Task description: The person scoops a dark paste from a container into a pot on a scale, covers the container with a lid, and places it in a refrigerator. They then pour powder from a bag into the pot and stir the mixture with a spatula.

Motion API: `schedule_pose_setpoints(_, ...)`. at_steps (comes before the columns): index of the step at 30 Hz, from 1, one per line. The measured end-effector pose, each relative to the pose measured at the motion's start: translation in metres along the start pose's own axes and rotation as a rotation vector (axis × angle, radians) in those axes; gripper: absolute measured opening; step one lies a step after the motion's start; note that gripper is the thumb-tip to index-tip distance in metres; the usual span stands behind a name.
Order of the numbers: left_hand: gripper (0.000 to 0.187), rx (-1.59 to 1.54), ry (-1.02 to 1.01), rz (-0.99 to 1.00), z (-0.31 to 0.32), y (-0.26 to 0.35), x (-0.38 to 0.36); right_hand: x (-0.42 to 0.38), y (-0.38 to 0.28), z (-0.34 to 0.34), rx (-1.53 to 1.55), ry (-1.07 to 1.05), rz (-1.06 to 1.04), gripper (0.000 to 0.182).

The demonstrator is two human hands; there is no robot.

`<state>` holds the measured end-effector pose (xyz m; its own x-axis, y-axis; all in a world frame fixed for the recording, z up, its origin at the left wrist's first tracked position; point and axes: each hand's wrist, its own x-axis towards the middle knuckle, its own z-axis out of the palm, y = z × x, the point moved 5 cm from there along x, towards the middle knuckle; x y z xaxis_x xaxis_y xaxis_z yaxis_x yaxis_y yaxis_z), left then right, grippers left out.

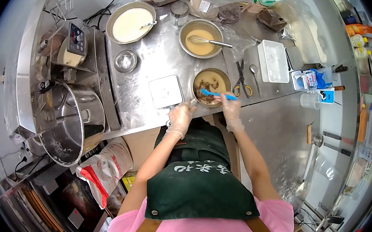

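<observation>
Right hand (230,111) pinching a blue spatula (212,93) in the pale, brown-streaked mix, left hand (180,117) curled around the pan handle (193,102), pan (194,83) at the counter (144,65) edge, 1 whisk (198,40) in the bowl (182,44) just beyond

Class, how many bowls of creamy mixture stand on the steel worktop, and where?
3: the back-left bowl; the middle bowl, with a whisk; the nearest bowl, by the right hand. Bags could hide more.
</observation>
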<state>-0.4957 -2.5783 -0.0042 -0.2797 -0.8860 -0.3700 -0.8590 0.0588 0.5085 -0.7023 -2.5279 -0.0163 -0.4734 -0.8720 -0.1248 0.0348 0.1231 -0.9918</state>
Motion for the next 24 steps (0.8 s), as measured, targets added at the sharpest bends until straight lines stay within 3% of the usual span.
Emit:
schedule_pose_setpoints(6, 0.036, -0.015, 0.041, 0.023, 0.0, -0.001, -0.002, 0.026, -0.016, -0.019, -0.017, 0.112, -0.062, 0.014)
schedule_pose_setpoints(9, 0.036, -0.014, 0.037, 0.01, -0.004, 0.002, 0.001, 0.024, -0.032, -0.013, -0.184, 0.084, -0.278, 0.009)
schedule_pose_setpoints(12, 0.035, -0.022, 0.035, 0.024, -0.005, 0.002, -0.004, 0.012, -0.061, -0.001, -0.652, -0.012, -0.658, 0.008)
schedule_pose_setpoints(15, 0.034, -0.05, 0.067, 0.052, -0.002, 0.001, -0.002, -0.004, -0.056, 0.002, -0.705, -0.145, -0.536, 0.012)
schedule_pose_setpoints(19, 0.033, -0.032, 0.065, 0.054, 0.001, -0.002, -0.001, -0.036, -0.081, 0.01, -0.649, -0.237, -0.63, 0.012)
schedule_pose_setpoints(24, 0.033, -0.022, 0.067, 0.047, -0.001, 0.0, -0.001, -0.026, -0.041, 0.004, -0.74, -0.321, -0.628, 0.012)
